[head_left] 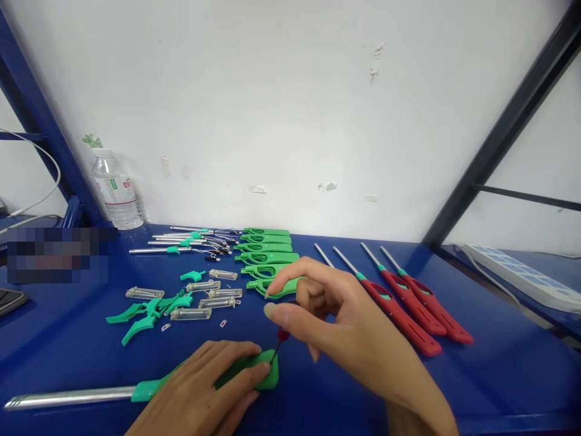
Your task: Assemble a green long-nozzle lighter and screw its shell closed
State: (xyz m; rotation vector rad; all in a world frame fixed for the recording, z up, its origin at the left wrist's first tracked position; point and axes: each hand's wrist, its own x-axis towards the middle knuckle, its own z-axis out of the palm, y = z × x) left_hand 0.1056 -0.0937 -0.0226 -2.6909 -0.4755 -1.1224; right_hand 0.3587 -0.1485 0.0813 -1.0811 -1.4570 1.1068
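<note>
A green lighter with a long metal tube [75, 396] lies near the table's front edge. My left hand [209, 378] is closed over its green body [272, 369], pressing it to the table. A screwdriver with a red handle [283, 334] stands tilted, its dark shaft reaching the end of the green body. My right hand [324, 312] is curled around the upper part of the screwdriver, thumb and forefinger curved, most of the handle hidden behind the fingers.
Green shells [265, 248], metal tubes with wires [158, 249], clear tanks [190, 313] and green triggers [138, 327] lie behind my hands. Red lighters [408, 303] are at right. A water bottle [117, 197] stands back left, a phone [9, 300] below it, a power strip [526, 278] far right.
</note>
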